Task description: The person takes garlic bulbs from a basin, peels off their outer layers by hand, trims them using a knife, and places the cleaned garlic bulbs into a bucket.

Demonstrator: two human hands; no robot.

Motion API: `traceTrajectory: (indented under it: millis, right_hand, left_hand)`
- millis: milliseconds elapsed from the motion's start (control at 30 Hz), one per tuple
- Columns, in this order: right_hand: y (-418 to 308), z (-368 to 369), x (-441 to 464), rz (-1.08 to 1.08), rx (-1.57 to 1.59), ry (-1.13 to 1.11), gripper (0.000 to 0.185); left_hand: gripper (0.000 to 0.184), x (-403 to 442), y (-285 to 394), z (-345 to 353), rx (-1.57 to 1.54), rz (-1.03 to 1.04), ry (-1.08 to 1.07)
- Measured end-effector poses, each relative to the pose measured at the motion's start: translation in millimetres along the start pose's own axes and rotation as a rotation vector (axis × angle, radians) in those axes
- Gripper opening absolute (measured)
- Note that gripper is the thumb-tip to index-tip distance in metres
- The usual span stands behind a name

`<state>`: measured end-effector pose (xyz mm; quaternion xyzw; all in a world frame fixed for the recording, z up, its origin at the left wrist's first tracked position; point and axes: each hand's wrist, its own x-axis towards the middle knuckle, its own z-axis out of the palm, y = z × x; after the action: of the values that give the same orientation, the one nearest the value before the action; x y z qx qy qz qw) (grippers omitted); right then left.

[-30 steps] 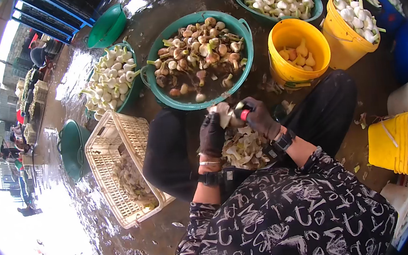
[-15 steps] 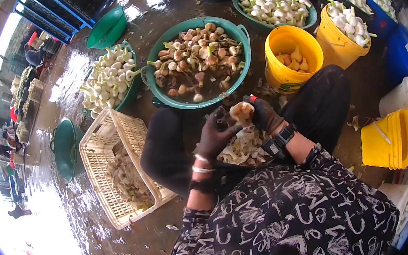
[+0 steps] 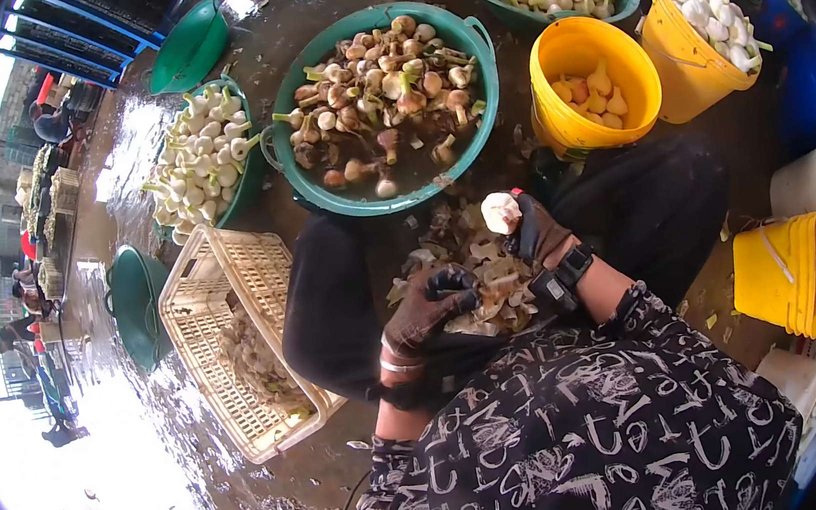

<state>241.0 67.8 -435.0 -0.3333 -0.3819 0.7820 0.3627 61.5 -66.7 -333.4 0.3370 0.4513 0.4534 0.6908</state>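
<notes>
A whitish garlic bulb [image 3: 501,213] is held up in the gloved fingers of my right hand [image 3: 538,232]. Something small and red shows at that hand's fingertips, too little of it to name. My left hand [image 3: 431,307], in a dark-tipped brown glove, is apart from the bulb, lower and to the left. Its fingers are curled together; what they pinch, if anything, is hidden. Beneath both hands, between my legs, lies a heap of papery garlic skins [image 3: 498,290].
Ahead stands a green tub [image 3: 354,201] of unpeeled garlic in murky water. A yellow bucket [image 3: 551,133] with a few bulbs is right of it. At left are a cream crate [image 3: 243,400] of skins and a tub of white garlic [image 3: 206,162]. Nested yellow buckets [image 3: 783,278] stand right.
My left hand has come away from the bulb, down and left. The bulb in my right hand, brownish before, now shows a whiter surface. The whole view has shifted slightly.
</notes>
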Motion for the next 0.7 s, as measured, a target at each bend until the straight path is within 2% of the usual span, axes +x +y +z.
traceTrajectory:
  millis: [33,67,100,133,167,233,267,300,367,400,433,467,500,533,600,633,667,700]
  right_hand:
    - [5.9,-6.4,1.0,-0.14,-0.229,-0.052,0.036]
    - [12.2,-12.0,2.3,-0.131,-0.225,-0.049,0.036]
    - [15.7,-15.2,6.0,0.045,0.06,-0.053,0.036]
    - [14.0,-14.5,9.9,0.216,0.347,-0.056,0.035]
    - [12.7,-14.7,11.8,0.215,0.356,-0.053,0.035]
    - [3.3,-6.5,10.7,0.368,0.001,0.183,0.033]
    - [5.1,-2.6,8.2,0.174,-0.182,0.173,0.034]
    - [-0.7,0.7,5.0,0.177,-0.178,0.174,0.034]
    - [-21.5,6.4,-2.3,0.366,-0.095,0.102,0.031]
    - [-18.1,2.6,-3.1,0.366,-0.09,0.109,0.031]
    - [-13.1,-2.4,-3.6,0.268,-0.137,0.041,0.033]
    - [-9.1,-6.1,-3.6,0.168,-0.182,-0.03,0.035]
    - [-8.7,-6.9,-3.7,0.172,-0.177,-0.029,0.035]
    - [-9.1,-7.7,-2.8,-0.03,-0.462,-0.143,0.034]
    - [-9.7,-8.0,-4.7,-0.234,-0.744,-0.259,0.033]
    - [-10.6,-7.8,-7.2,-0.397,-0.839,-0.265,0.029]
    - [-11.2,-8.1,-9.1,-0.56,-0.932,-0.267,0.03]
    - [-12.0,-9.9,-7.7,-0.561,-0.933,-0.264,0.03]
  left_hand:
    - [0.032,7.3,-5.2,-0.6,-0.005,-0.012,0.001]
    - [0.036,18.2,-14.7,-1.6,0.451,0.109,0.165]
    - [0.04,29.0,-19.0,-0.3,0.913,0.234,0.326]
    - [0.041,37.4,-13.0,8.6,0.949,0.225,0.452]
    - [0.041,48.2,-15.1,12.1,0.955,0.219,0.446]
    - [0.038,68.2,-21.5,19.3,0.747,0.457,0.519]
    - [0.032,73.9,-23.4,23.1,0.776,0.408,0.517]
    - [0.032,78.1,-24.7,23.7,0.779,0.403,0.516]
    - [0.025,87.9,-29.1,21.6,0.752,0.503,0.48]
    - [0.017,90.6,-32.9,22.4,0.455,0.442,0.483]
    - [0.017,91.2,-36.6,22.1,0.454,0.438,0.48]
    - [0.013,91.0,-39.7,20.2,0.328,0.397,0.499]
    - [0.009,89.0,-39.5,19.2,0.204,0.352,0.517]
    - [0.009,86.7,-38.5,17.0,0.206,0.348,0.518]
    - [0.006,80.5,-32.0,12.7,0.331,0.279,0.415]
    - [0.006,76.5,-27.4,12.4,0.33,0.279,0.417]
    - [0.006,70.7,-23.0,14.1,0.388,0.228,0.326]
    - [0.007,65.4,-14.8,19.9,0.445,0.18,0.233]
